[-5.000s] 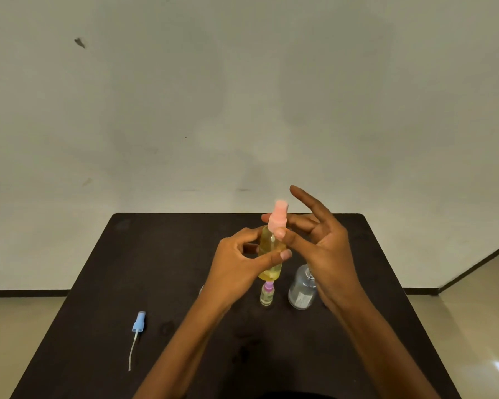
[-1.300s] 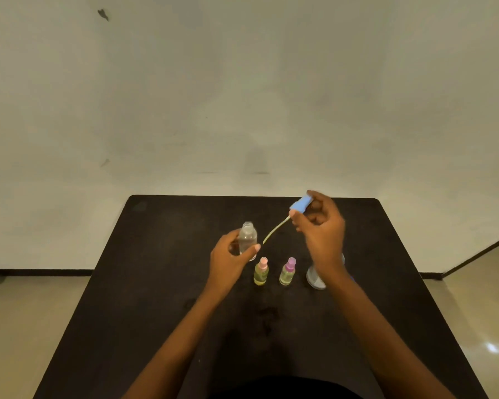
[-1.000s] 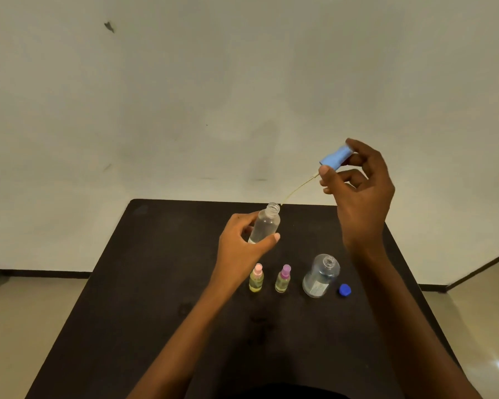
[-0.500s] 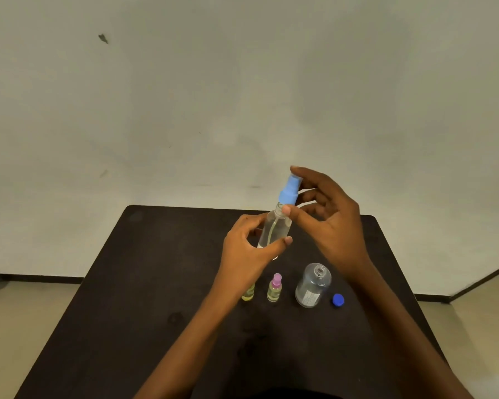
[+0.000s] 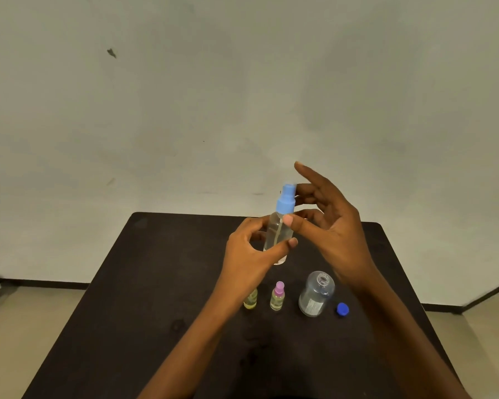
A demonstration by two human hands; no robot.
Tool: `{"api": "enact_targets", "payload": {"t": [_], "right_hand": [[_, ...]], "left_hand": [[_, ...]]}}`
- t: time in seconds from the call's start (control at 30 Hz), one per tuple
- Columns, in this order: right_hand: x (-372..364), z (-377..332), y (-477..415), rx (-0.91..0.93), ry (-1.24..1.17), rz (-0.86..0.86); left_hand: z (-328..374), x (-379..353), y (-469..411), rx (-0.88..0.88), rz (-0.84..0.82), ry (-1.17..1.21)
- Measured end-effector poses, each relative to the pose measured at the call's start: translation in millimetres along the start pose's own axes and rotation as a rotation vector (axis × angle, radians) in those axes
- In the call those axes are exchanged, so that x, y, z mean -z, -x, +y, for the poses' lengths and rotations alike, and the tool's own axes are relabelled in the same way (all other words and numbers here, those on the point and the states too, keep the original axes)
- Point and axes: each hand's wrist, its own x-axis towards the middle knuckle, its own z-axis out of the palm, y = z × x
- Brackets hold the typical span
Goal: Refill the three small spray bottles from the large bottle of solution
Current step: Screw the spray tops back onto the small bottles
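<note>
Spray bottles, two small ones, stand upright side by side at the middle of the dark desk, nearest the person: the yellow-filled bottle on the left is half hidden behind the left wrist, so its top cannot be seen, and the purple-capped bottle beside it also holds yellowish liquid. Just right of them stands the large bottle, clear, its mouth uncovered; how full it is cannot be told. Its blue cap lies on the desk close to its right side. Above and beyond this row, the clear spray bottle is held off the desk, tilted slightly, with clear liquid and a thin dip tube showing inside. The left hand has its grip clamped round the bottle's lower body, thumb in front and fingers behind. The right hand pinches the base of the blue spray head seated on the neck, thumb tip in front, a bent finger behind, forefinger pointing up. Beyond is a plain pale wall.
</note>
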Motion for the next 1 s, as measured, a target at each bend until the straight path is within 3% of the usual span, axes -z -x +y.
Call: {"api": "enact_targets", "payload": {"t": [0.2,0.57,0.83,1.0], "right_hand": [[0.8,-5.0,0.2,-0.057,-0.136,0.060],[-0.6,-2.8,-1.8,-0.049,-0.108,0.129],[-0.5,-3.0,0.8,-0.087,-0.179,0.038],[-0.9,-3.0,1.1,-0.087,-0.211,0.086]], "left_hand": [[6.1,0.3,3.7,0.014,-0.021,0.009],[8.0,-1.0,3.9,0.020,-0.030,0.004],[8.6,-0.5,5.3,0.030,-0.037,0.012],[9.7,0.1,5.7,0.025,-0.048,0.017]]}}
